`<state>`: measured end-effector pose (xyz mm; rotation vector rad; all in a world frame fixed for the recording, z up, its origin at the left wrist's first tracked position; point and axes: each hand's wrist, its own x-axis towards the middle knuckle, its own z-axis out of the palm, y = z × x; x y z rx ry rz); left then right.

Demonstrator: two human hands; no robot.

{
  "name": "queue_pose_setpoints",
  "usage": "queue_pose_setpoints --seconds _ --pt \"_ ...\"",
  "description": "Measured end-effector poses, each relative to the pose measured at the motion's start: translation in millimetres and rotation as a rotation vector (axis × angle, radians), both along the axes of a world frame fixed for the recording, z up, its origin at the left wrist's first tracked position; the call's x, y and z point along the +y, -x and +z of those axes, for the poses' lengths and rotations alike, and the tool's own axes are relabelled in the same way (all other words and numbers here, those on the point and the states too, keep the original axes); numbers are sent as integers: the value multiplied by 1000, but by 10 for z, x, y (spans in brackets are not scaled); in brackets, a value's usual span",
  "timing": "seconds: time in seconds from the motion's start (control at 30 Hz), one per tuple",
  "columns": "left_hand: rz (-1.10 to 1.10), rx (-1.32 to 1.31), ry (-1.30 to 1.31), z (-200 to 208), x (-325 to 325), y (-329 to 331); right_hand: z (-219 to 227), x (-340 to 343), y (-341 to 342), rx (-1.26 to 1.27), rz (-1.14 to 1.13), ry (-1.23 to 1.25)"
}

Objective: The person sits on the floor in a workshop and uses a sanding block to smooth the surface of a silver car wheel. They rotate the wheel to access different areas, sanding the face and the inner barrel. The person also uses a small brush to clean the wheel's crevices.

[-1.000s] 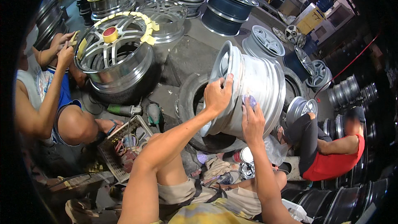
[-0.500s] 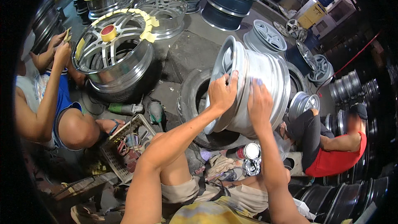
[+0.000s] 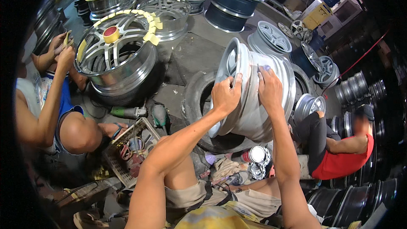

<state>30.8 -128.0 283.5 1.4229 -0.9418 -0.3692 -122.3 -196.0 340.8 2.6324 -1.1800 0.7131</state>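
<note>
A grey-white car wheel rim (image 3: 271,101) stands on its edge before me, resting on a tyre (image 3: 193,101) that lies on the floor. My left hand (image 3: 227,94) is closed around the lip on the rim's spoked side, thumb upward. On the outer barrel rests my right hand (image 3: 270,87), fingers pointing away from me and bent over a small purple scrap (image 3: 266,67) pressed against the surface. Whether that scrap is cloth or abrasive paper, I cannot tell. The barrel's finish looks dull and patchy.
At left, a person holds yellow tape beside a taped rim (image 3: 118,61). Nearer lie a green angle grinder (image 3: 127,111) and a plastic crate (image 3: 127,152). A can (image 3: 256,154) stands below my rim. Another person in red (image 3: 345,157) sits at right. Stacked rims (image 3: 233,6) stand behind.
My right hand has slid away from me and slightly right along the barrel with the purple scrap. The left hand keeps its hold. The person at left has shifted the tape.
</note>
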Motion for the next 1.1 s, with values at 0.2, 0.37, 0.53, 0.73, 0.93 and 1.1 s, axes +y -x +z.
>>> queue_pose_setpoints --seconds 0.2,0.37,0.53,0.73,0.93,1.1 --pt "2 15 14 -27 25 -5 -455 592 258 -81 102 155" --pt "-14 26 10 -12 -10 -9 -102 107 -91 -35 -84 127" --pt "-21 -10 -25 -43 26 -52 -520 653 182 -135 -15 198" --pt "-14 30 -15 -11 -6 3 -82 170 -30 -19 -33 118" --pt "-37 -2 -61 -23 25 -32 -531 496 69 -120 3 170" --pt "14 23 3 -94 -30 -43 -389 540 -56 -89 -16 170"
